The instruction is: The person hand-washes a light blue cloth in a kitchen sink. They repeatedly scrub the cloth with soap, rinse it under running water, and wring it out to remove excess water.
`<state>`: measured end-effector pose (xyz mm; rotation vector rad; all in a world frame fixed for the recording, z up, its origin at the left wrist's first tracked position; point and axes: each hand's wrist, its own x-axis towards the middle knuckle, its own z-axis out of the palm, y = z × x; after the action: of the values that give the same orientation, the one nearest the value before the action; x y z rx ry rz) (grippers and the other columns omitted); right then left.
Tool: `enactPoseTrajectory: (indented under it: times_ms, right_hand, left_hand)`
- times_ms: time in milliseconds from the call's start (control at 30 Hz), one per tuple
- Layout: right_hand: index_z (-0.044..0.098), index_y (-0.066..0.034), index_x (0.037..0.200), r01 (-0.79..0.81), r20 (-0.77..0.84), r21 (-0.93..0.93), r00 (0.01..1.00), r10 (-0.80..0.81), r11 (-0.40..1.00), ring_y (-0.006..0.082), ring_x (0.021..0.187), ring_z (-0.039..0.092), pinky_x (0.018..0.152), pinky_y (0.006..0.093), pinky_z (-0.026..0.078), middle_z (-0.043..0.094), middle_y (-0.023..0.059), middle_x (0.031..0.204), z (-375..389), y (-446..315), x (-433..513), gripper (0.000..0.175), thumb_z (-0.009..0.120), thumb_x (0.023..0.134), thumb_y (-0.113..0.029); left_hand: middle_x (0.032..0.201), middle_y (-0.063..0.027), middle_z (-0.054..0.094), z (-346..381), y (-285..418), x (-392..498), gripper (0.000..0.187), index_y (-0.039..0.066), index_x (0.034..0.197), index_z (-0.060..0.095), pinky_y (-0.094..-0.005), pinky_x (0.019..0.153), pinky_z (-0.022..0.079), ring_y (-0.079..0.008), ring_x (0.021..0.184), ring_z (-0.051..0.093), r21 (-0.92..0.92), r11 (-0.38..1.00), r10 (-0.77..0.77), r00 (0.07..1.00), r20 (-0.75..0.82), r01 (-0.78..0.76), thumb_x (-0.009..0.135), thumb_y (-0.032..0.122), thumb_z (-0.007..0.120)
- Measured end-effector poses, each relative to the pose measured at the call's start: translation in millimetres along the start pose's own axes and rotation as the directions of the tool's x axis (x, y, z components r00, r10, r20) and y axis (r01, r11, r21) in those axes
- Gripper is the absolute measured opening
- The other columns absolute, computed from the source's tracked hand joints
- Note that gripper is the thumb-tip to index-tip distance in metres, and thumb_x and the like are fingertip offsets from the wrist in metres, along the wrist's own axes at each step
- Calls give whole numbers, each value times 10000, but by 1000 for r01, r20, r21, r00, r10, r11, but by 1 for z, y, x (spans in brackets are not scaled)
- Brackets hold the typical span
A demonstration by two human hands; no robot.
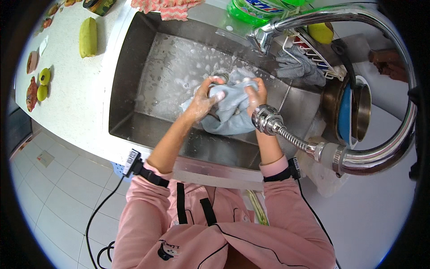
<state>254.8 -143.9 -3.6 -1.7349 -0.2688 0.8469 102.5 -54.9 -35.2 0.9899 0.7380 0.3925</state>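
Note:
A wet light-blue cloth (231, 101) is bunched up between my two hands over the stainless steel sink (134, 67). My left hand (203, 101) grips its left side, with soapy lather on the fingers and thumb. On the other side my right hand (257, 94) has hold of the cloth, its fingers partly buried in the folds. Suds and shallow foamy water (178, 67) cover the sink floor. Just behind the cloth, the round drain fitting (221, 74) shows in part.
A chrome gooseneck faucet (376, 161) arches in from the right, its flexible spout head (267, 119) close by my right wrist. Green detergent bottle (252, 11) and pink striped cloth (171, 8) lie along the back rim. A grey cloth (299, 65) hangs at a white rack (315, 53); pots (362, 111) stand right.

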Motion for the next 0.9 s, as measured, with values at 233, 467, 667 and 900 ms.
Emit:
enactPoseTrajectory:
  times_ms: [233, 467, 667, 900]
  right_hand:
    - [603, -45, 726, 538, 123, -497, 821, -558, 681, 289, 662, 598, 613, 345, 463, 587, 145, 747, 49, -7, -50, 126, 670, 690, -146]
    - [563, -97, 623, 489, 188, -431, 871, -455, 758, 296, 529, 558, 588, 420, 446, 562, 93, 581, 51, 8, -46, 202, 725, 638, -217]
    - [534, -78, 607, 711, 379, -292, 700, -605, 640, 295, 560, 572, 661, 408, 473, 536, 134, 559, 48, 21, -37, 204, 711, 609, -179]
    - [549, -60, 629, 379, 277, -378, 917, -288, 845, 327, 576, 564, 615, 402, 468, 538, 149, 600, 40, 30, -14, 168, 692, 638, -147]
  left_hand:
    - [825, 5, 540, 35, -12, -10, 228, 98, 979, 549, -342, 572, 470, -134, 724, 535, -668, 669, -586, 784, -204, 326, 949, 282, 417]
    - [873, -29, 563, 33, 12, -19, 254, 83, 1010, 551, -287, 655, 470, -159, 769, 555, -592, 653, -603, 797, -31, 471, 927, 287, 425]
    - [780, -57, 568, 24, -23, -19, 287, 59, 906, 566, -328, 511, 445, -190, 602, 534, -709, 595, -322, 920, 222, 379, 891, 315, 436]
    - [735, -11, 547, 22, -12, -24, 262, 104, 900, 558, -286, 580, 458, -152, 670, 553, -663, 634, -385, 906, 176, 398, 915, 313, 402]
